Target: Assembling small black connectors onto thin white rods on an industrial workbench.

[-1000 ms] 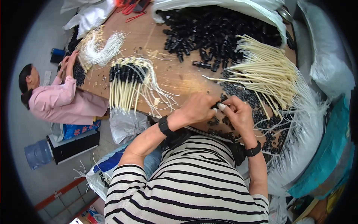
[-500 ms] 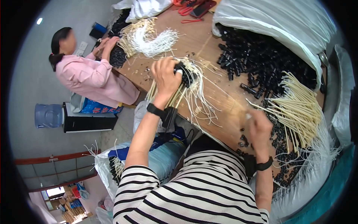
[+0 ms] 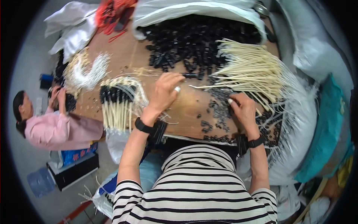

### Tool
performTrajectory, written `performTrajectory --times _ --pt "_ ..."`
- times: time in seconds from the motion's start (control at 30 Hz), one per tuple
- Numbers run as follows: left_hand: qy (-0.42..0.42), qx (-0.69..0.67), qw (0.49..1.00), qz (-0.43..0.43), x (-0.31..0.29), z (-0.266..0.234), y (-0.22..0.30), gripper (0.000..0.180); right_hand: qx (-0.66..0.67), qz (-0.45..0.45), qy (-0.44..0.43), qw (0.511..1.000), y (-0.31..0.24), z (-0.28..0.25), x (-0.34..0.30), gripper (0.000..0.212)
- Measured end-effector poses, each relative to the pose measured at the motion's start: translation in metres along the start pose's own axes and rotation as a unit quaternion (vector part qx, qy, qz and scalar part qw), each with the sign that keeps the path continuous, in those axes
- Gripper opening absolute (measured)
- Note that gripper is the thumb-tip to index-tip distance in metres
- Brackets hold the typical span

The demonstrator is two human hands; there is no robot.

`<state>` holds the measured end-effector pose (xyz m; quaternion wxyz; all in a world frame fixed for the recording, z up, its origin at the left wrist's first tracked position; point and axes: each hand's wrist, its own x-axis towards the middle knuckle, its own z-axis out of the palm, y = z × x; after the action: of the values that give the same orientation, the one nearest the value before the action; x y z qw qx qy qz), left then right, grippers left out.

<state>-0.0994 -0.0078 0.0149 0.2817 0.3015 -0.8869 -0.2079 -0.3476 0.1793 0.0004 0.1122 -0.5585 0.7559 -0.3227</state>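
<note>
While the left hand (image 3: 163, 91) sets bent fingertips at the left end of a black tubular piece (image 3: 192, 75), cannot tell whether they grip it. Piece lies on the surface (image 3: 186, 119), just below the black heap (image 3: 197, 33) in the mouth of a white sack (image 3: 201, 9). Right hand (image 3: 245, 110): fingers curled, thumb tucked close, over small black parts (image 3: 220, 108); any hold hidden. Cream rods (image 3: 253, 71) fan out just beyond it.

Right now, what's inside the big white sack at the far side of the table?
A heap of black parts shows in the open white sack and spills onto the table. What lies deeper is covered by the sack's top, so I can't tell.
</note>
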Motion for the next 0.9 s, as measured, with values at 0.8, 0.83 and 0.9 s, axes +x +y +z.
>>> performTrajectory --times 0.8,0.83,0.9 --pt "-0.228 -0.356 0.866 -0.267 -0.008 0.049 0.044 0.035 -0.25 -0.107 0.058 0.961 0.039 -0.004 0.036 0.016" --pt "-0.234 -0.353 0.862 -0.277 -0.008 0.049 0.044 0.035 -0.241 -0.115 0.054 0.962 0.041 -0.003 0.039 0.015" --pt "-0.224 -0.351 0.872 -0.258 -0.014 0.05 0.039 0.034 -0.259 -0.133 0.051 0.955 0.03 -0.008 0.047 0.017"
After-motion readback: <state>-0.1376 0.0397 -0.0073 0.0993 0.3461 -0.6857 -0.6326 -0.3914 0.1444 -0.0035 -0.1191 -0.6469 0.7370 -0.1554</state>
